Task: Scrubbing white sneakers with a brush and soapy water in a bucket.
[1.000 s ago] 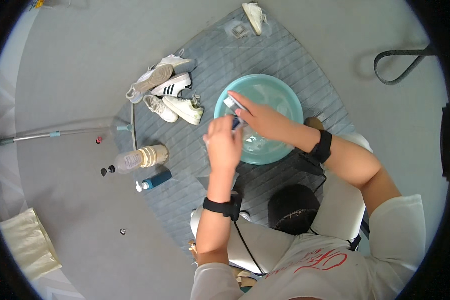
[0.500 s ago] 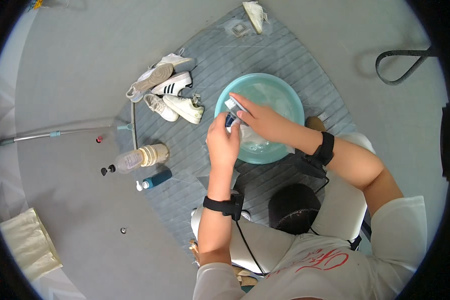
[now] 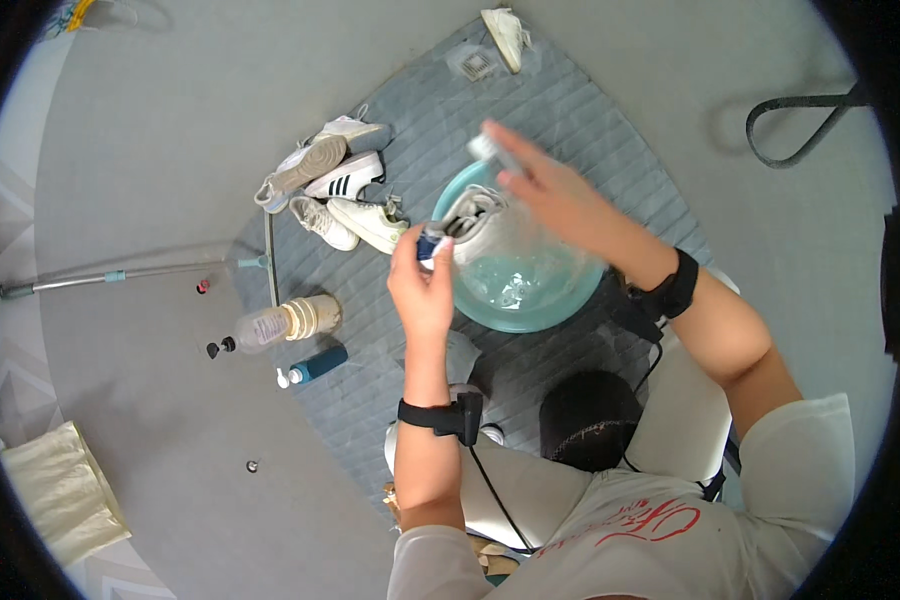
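Red lettering (image 3: pixel 645 520) sweeps in script across the white shirt (image 3: pixel 610 560), and a printed label shows on 1 clear bottle (image 3: pixel 260 330) with a black pump, lying at the mat's left edge. Beside it, 1 blue bottle (image 3: pixel 322 364) with a white pump lies along the lower-left edge.

Now the hands! The left hand (image 3: pixel 420 290) has its fingers closed round the navy heel of 1 white shoe (image 3: pixel 478 238), held over the left side of the 1 teal basin (image 3: pixel 518 328). Up goes the call for the right hand (image 3: pixel 560 195), blurred, fingers wrapped round 1 pale brush (image 3: pixel 484 148) above the basin's far rim, apart from the shoe. 2 black wristbands (image 3: pixel 440 416), 1 per arm.

Count the shoes on the grey mat (image 3: pixel 580 120): 5 pale shoes (image 3: pixel 345 182) bunched by its upper-left edge, 1 with 3 black stripes, and 1 lone shoe (image 3: pixel 507 40) at the far corner.
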{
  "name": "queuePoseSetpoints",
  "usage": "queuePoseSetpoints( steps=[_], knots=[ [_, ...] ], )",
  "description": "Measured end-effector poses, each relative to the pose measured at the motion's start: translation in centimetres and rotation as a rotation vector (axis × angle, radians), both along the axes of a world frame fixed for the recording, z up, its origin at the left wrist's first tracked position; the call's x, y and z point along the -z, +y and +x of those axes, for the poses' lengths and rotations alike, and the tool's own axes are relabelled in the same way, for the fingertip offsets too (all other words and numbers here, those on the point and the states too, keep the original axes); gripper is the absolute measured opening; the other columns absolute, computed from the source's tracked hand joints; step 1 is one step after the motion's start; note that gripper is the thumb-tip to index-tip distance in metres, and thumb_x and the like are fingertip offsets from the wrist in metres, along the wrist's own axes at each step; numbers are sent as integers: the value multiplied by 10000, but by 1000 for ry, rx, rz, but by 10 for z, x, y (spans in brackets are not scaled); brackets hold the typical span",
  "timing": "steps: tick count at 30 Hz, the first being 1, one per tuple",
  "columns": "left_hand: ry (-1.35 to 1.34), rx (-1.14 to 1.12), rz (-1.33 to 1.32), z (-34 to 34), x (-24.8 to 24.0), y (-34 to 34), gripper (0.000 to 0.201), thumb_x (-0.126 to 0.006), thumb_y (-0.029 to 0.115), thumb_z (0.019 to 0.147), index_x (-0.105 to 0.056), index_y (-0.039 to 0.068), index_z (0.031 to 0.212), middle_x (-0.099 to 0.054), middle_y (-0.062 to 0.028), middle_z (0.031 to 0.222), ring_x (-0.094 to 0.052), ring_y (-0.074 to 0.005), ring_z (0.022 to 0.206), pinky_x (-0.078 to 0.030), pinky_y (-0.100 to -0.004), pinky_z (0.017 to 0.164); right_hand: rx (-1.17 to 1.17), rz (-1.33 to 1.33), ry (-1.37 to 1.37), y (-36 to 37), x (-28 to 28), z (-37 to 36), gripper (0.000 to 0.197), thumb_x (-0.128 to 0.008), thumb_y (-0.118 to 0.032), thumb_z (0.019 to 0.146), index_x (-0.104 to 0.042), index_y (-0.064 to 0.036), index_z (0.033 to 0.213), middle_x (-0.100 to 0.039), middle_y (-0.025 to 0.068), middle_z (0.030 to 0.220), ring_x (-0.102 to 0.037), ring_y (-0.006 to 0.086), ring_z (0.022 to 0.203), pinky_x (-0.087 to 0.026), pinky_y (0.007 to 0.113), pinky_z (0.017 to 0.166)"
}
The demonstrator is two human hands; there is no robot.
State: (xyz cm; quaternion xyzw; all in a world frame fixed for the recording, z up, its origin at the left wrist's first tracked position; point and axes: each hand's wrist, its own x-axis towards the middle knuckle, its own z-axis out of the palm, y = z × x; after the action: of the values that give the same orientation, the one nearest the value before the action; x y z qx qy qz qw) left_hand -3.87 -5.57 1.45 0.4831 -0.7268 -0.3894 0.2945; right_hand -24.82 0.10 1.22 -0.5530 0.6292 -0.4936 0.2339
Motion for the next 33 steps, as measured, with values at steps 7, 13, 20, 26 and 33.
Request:
queuePoseSetpoints(
  steps=[7,13,20,26,33],
  knots=[
    [437,-27,-220,27,-11,-9,337,-644,154,909,-538,-15,1181,-578,-126,1202,-548,-190,1085,-412,-319,971,295,397,290,27,-39,-56,699,-585,-118,886,-264,-183,1504,-492,250,1315,-547,406,1099,-425,451,974],
    [843,-58,-93,32,-15,-4,447,-646,264,921,-480,-8,1234,-558,-156,1232,-528,-227,1146,-382,-376,1029,-131,166,90,24,-25,-41,901,-751,-233,776,-234,-111,1504,-530,198,1239,-567,322,1088,-456,431,921],
    [1157,51,209,17,-23,18,500,-644,267,923,-408,33,1297,-473,-148,1334,-452,-258,1251,-325,-422,1091,-199,303,-966,33,-51,-24,708,-754,-317,819,-411,-70,1386,-563,59,1214,-535,145,1081,-436,279,856],
    [998,96,194,9,-22,32,482,-614,164,920,-384,41,1326,-449,-131,1353,-431,-243,1274,-306,-395,1102,-258,96,-1084,39,-53,-16,528,-717,-231,853,-519,-20,1296,-601,71,1218,-555,162,1098,-440,315,925],
    [967,-260,350,27,-2,37,381,-473,131,967,-405,57,1334,-525,-132,1275,-562,-268,1149,-493,-454,921,-248,190,-739,50,-59,19,548,-768,-136,793,-539,-17,1276,-604,92,1245,-551,177,1158,-426,326,1001]
  ],
)
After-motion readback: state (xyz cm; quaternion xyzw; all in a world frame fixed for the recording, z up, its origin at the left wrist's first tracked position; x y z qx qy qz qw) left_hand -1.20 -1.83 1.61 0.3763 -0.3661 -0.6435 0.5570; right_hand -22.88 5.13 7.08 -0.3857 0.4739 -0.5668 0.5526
